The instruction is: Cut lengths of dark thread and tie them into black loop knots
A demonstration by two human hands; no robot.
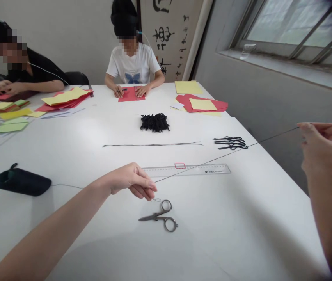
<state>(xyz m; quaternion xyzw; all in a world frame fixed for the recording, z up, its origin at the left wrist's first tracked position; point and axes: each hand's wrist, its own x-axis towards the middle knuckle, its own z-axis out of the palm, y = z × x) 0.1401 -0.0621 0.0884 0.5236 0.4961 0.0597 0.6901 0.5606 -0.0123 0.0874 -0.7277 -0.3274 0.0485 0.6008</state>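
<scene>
A thin dark cord [227,155] is drawn straight between my two hands, rising from left to right. My left hand [139,182] pinches it near the middle of the table, and a small loop of the cord hangs below those fingers. At the right edge, higher up, the fingertips of my right hand [325,142] are closed on the other end. Metal scissors [154,216] lie partly spread just below my left hand. A clear ruler [217,169] rests under the taut cord. From a dark spool [22,182] at the left, a strand runs toward my left forearm.
Two straight cords [154,145] lie beyond the ruler. Folded black cords [230,143] are at the right, and a bundle of short black cords [155,122] lies farther back. Red and yellow paper [201,103] is stacked back right. Two people sit across the table [256,242].
</scene>
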